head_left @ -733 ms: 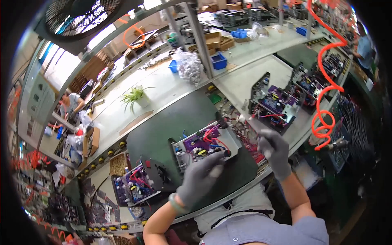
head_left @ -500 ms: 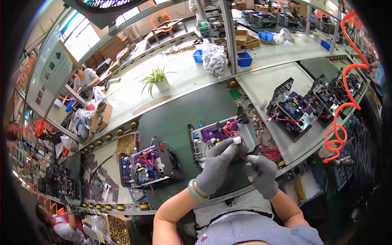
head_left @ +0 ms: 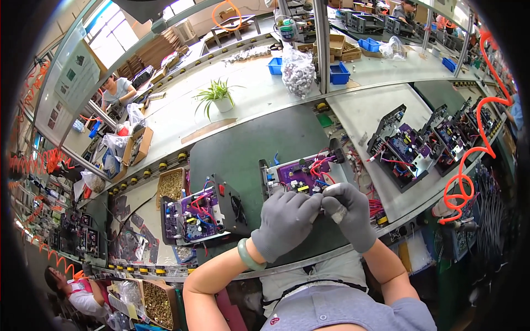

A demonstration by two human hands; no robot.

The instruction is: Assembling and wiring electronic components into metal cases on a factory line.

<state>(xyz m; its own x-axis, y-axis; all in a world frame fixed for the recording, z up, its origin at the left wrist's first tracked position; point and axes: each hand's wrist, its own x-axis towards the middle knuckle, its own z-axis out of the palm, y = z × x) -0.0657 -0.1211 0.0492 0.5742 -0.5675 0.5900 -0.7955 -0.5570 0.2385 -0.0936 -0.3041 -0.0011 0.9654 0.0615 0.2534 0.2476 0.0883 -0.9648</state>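
My left hand (head_left: 284,225), in a grey glove, is closed, its fingertips pinched against those of my right hand. My right hand (head_left: 353,216), gloved the same way, is closed too, thumb and fingers bent together. Whatever they pinch is hidden by the fingers. Both hands are over the front edge of an open metal housing (head_left: 264,179) with a purple circuit board (head_left: 295,175) inside. Red wires (head_left: 319,167) rise from that board and run toward my fingertips. A green bangle (head_left: 247,255) circles my left wrist.
Another open unit with a purple board (head_left: 199,212) stands on the left of the green mat (head_left: 232,149). More such units (head_left: 406,143) line the right. A coiled orange hose (head_left: 461,187) hangs at the right. Behind are a potted plant (head_left: 222,103) and blue bins (head_left: 339,73).
My hands have come together, the right moving up and left to meet the left. The white connector seen earlier in my left fingers is now hidden. The view has shifted slightly.
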